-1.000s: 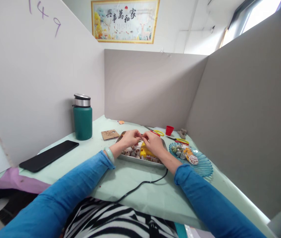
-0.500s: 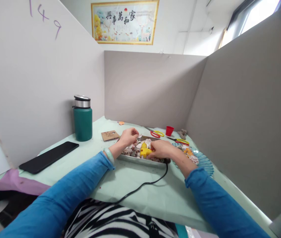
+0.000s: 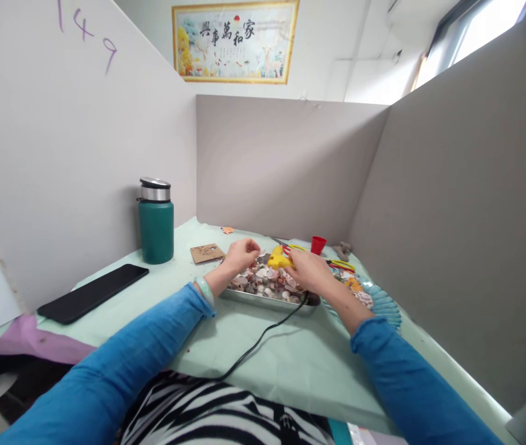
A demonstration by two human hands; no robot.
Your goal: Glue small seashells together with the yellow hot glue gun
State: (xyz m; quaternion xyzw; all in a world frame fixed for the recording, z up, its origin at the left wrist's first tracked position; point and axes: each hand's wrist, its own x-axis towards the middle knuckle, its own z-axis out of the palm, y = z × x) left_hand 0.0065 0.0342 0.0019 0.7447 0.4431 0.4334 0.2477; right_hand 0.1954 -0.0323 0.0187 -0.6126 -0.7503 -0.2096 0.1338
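Observation:
My right hand [image 3: 308,269] is wrapped round a yellow glue gun [image 3: 279,258], held above the right part of a metal tray [image 3: 263,300]. A black cord runs from it over the tray's front edge. Small shells and stones [image 3: 269,285] fill the tray. Over the tray's back left corner my left hand [image 3: 243,252] is closed in a pinch. A small whitish piece shows by its fingertips, too small to make out.
Left are a green bottle [image 3: 156,232], a black phone [image 3: 96,293] and a brown card [image 3: 207,253]. Behind and right stand a red cup [image 3: 318,245], scissors [image 3: 342,266] and a blue shell-shaped plate [image 3: 386,307] with small pieces. Grey partitions surround the table.
My right hand has lifted the yellow glue gun up and away from the shells, towards the back of the tray. The cord moved with it. My left hand has hardly moved.

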